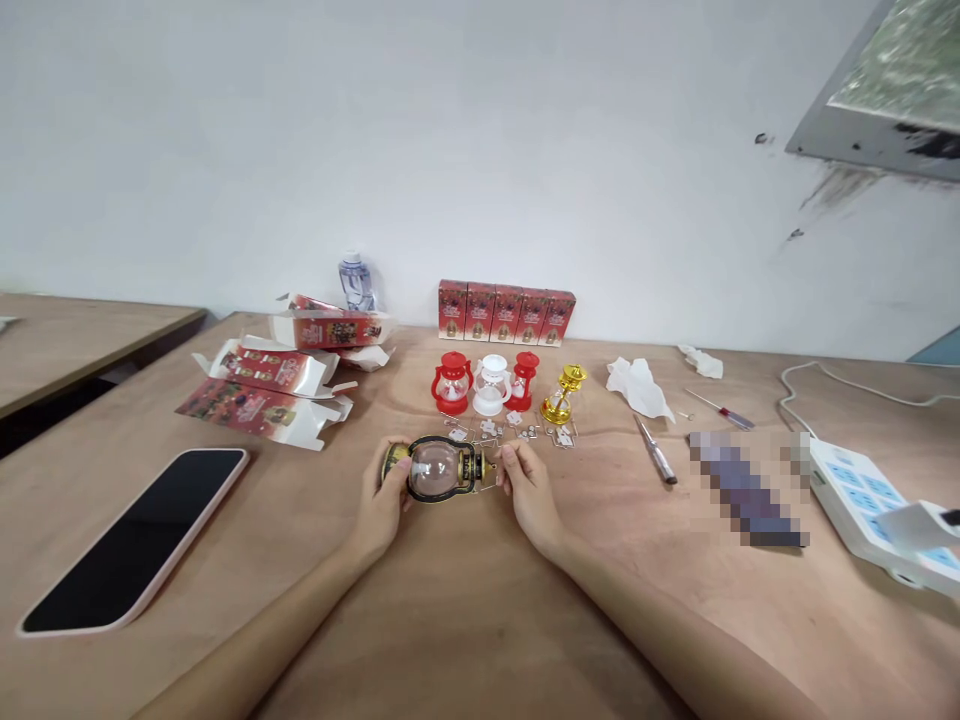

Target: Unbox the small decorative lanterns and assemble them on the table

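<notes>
A small black-and-gold toy lantern (441, 468) with a clear globe lies on its side on the wooden table (465, 610). My left hand (384, 500) grips its base end with curled fingers. My right hand (529, 492) pinches its top end. Just beyond stand two red lanterns (452, 383), a white lantern (491, 385) and a gold lantern (564, 393), with several small loose parts (510, 428) scattered in front of them.
A row of red boxes (506, 314) stands against the wall, with opened boxes (274, 385) and a water bottle (356, 282) to the left. A phone (139, 540) lies at left. Two screwdrivers (656, 452), crumpled tissue (637, 385) and a white power strip (874, 510) are at right.
</notes>
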The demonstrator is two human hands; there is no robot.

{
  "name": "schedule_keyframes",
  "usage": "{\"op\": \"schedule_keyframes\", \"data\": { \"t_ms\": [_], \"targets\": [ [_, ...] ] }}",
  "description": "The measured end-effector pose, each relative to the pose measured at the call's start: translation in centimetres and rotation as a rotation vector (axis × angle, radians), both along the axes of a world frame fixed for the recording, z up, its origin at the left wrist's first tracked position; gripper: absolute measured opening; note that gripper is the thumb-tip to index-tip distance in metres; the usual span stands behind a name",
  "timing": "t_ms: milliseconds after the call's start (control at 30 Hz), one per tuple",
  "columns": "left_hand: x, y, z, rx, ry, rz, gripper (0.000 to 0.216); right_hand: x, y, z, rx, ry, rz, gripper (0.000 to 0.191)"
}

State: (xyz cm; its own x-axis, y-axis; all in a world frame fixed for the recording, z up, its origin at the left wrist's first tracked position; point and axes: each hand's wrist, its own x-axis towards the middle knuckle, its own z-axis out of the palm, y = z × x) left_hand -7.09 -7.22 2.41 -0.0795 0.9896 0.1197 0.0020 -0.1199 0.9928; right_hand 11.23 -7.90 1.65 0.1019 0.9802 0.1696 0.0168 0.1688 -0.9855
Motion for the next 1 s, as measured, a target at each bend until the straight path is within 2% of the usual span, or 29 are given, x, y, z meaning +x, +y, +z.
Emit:
{"op": "schedule_keyframes", "data": {
  "t_ms": [167, 300, 533, 700, 767, 900, 933, 1000],
  "targets": [
    [0.2, -0.2, -0.4, 0.029, 0.112, -0.049, 0.034, 0.1, 0.1, -0.2, -0.019, 0.026, 0.132, 0.042],
    [0.2, -0.2, -0.7, 0.058, 0.177, -0.038, 0.032, 0.0, 0.0, 0.0, -0.026, 0.057, 0.171, 0.045],
    [0.4, -0.7, -0.1, 0.163, 0.218, 0.000, 0.028, -0.2, -1.2, -0.2, -0.051, 0.138, 0.098, 0.045],
    [-0.1, -1.0, 0.6, 0.260, 0.174, 0.146, 0.025, 2.7, -2.3, -1.0, -0.076, 0.084, 0.061, 0.041],
    [-0.2, -1.0, 1.0, 0.311, 0.159, 0.208, 0.027, 5.2, -2.3, -1.2, -0.052, 0.049, -0.075, 0.041],
    [-0.1, -1.4, 1.4, 0.394, 0.165, 0.236, 0.039, 11.4, -1.6, -1.2, 0.067, -0.119, -0.603, 0.046],
    [0.0, -1.5, 1.3, 0.411, 0.178, 0.228, 0.044, 12.8, -1.3, -1.1, 0.089, -0.189, -0.676, 0.047],
    [0.0, -1.7, 1.1, 0.495, 0.242, 0.211, 0.054, 15.2, -0.5, -1.1, 0.114, -0.448, -0.708, 0.048]
  ]
}}
